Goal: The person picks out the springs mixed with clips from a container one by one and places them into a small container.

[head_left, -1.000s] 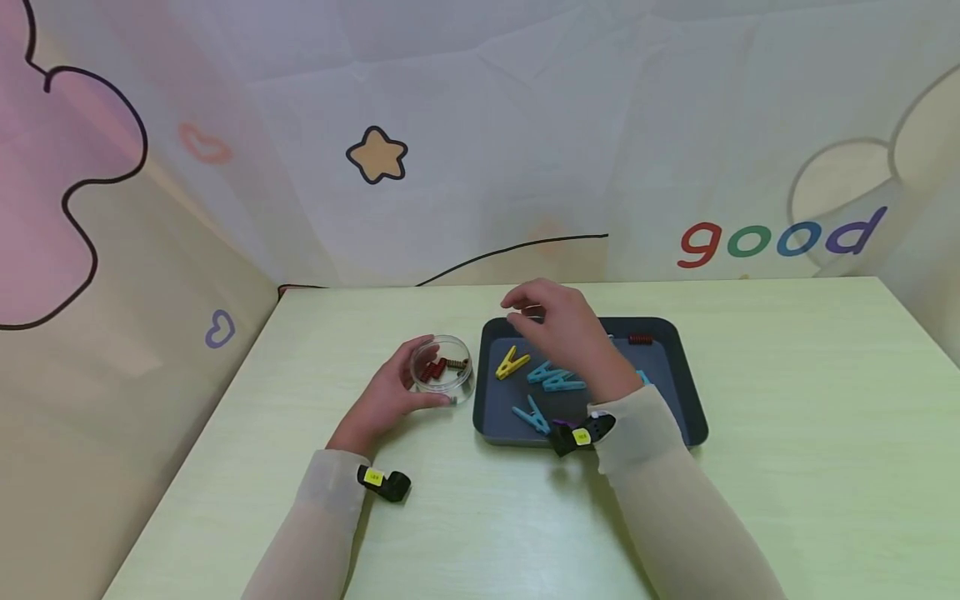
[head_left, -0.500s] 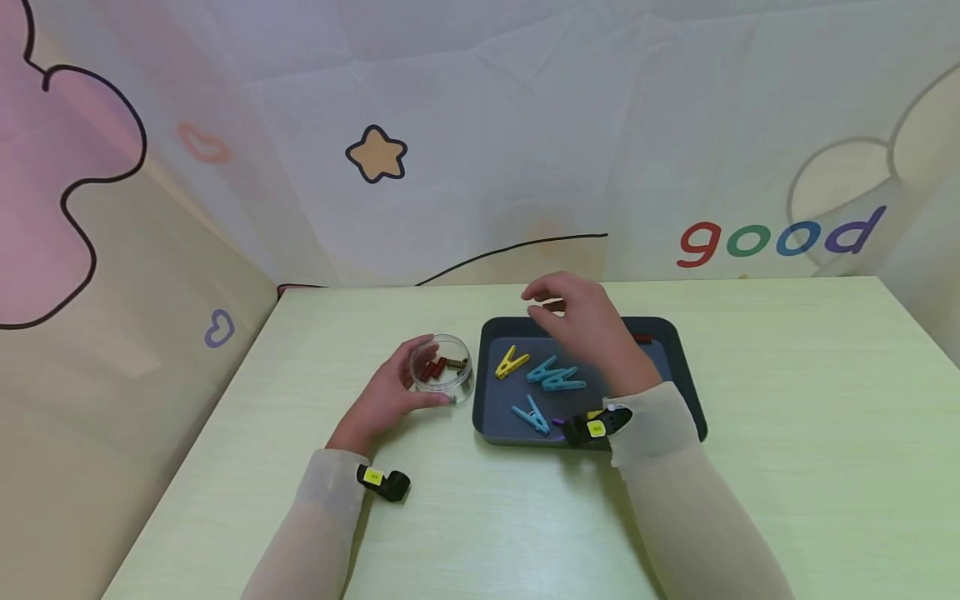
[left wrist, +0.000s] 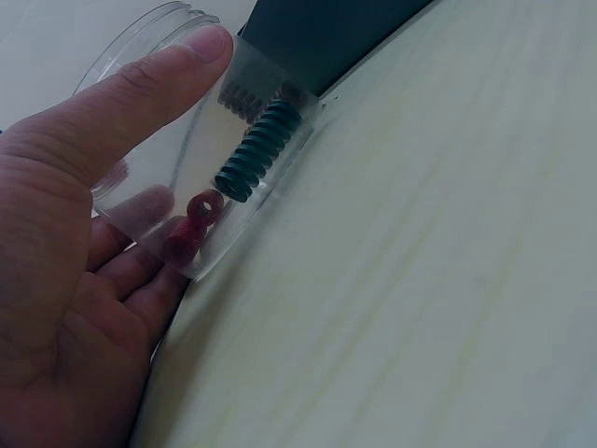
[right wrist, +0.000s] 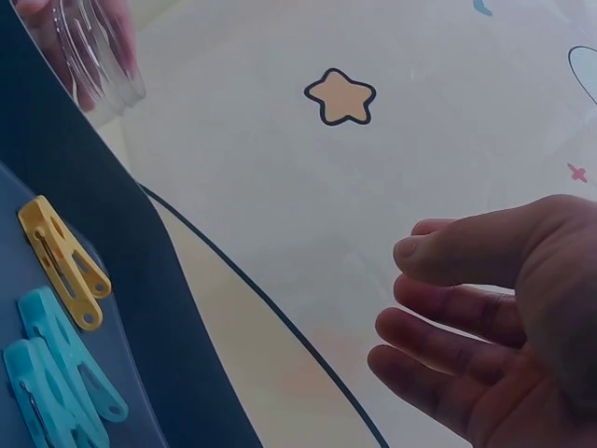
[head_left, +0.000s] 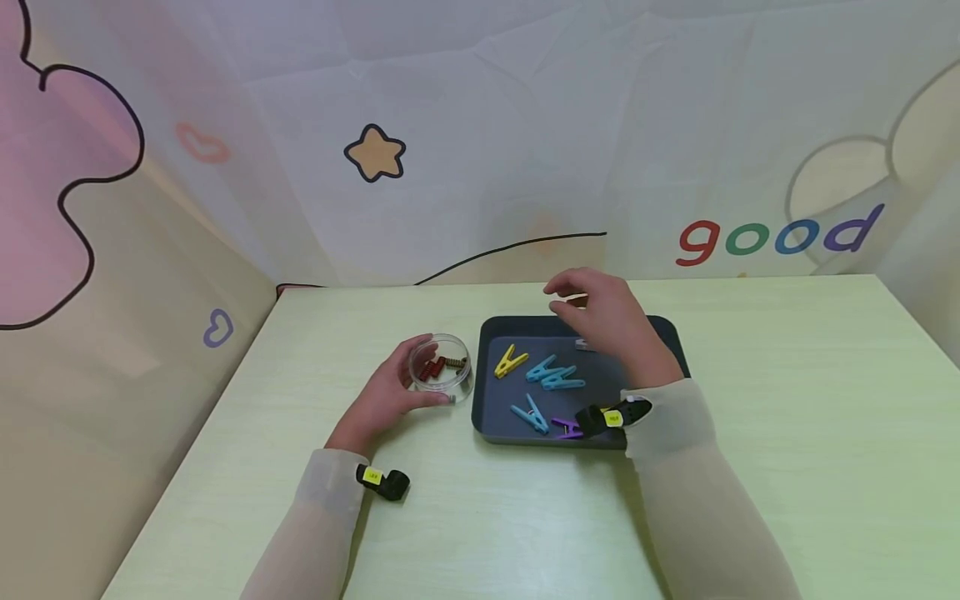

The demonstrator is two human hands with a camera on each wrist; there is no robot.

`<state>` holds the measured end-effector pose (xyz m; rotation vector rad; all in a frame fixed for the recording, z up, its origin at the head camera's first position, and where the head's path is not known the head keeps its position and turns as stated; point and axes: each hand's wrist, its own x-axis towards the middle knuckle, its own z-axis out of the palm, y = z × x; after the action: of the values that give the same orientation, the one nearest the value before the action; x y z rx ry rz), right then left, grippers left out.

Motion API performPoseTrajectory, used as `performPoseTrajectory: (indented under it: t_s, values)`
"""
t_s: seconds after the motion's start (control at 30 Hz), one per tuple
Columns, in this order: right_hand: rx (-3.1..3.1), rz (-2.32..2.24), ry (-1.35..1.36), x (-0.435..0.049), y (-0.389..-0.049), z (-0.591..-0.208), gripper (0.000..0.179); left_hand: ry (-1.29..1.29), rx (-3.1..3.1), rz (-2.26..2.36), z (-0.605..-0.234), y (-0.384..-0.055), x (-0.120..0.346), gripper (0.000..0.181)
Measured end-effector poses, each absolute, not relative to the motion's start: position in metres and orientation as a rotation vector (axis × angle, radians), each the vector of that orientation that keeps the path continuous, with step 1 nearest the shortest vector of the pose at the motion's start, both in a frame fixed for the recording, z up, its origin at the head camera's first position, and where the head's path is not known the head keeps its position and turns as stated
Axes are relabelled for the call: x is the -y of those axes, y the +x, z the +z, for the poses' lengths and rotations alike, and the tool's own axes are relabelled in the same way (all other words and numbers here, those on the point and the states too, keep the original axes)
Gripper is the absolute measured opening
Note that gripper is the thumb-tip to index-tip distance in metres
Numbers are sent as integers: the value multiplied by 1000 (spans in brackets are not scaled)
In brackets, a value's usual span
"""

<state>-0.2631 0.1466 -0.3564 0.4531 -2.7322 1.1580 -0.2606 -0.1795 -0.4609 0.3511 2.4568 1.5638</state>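
My left hand point(head_left: 386, 393) grips a clear round jar point(left wrist: 201, 107) by its side, thumb on one side and fingers on the other. Inside lie several coil springs: red ones point(head_left: 433, 369) and a dark green one point(left wrist: 258, 149). Over the back part of the dark grey tray point(head_left: 489, 425) hovers my right hand point(head_left: 603, 317), its fingers loosely bent and nothing between them in the right wrist view. Below it and to its left in the tray are a yellow clothespin point(head_left: 511, 361), several blue clothespins point(head_left: 562, 379) and a purple one point(head_left: 567, 428). The tray's right part is hidden by my right arm.
A small pale item point(head_left: 583, 344) lies in the tray beside my right hand. The tray and jar stand close together on a light wooden table point(head_left: 465, 517). A printed cloth backdrop point(head_left: 480, 167) rises at the table's back edge.
My right hand has moved to the right and slightly back over the tray, uncovering the pale item and the purple clothespin and covering the red spring. My left hand and the jar stay in place.
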Motion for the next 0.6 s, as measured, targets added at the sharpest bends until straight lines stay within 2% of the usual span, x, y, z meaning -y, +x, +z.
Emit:
performPoseTrajectory:
  t_s: [0.6]
  values:
    - [2830, 1109, 314, -169, -264, -357, 26, 343, -2454, 1557, -459, -261, 179, 95]
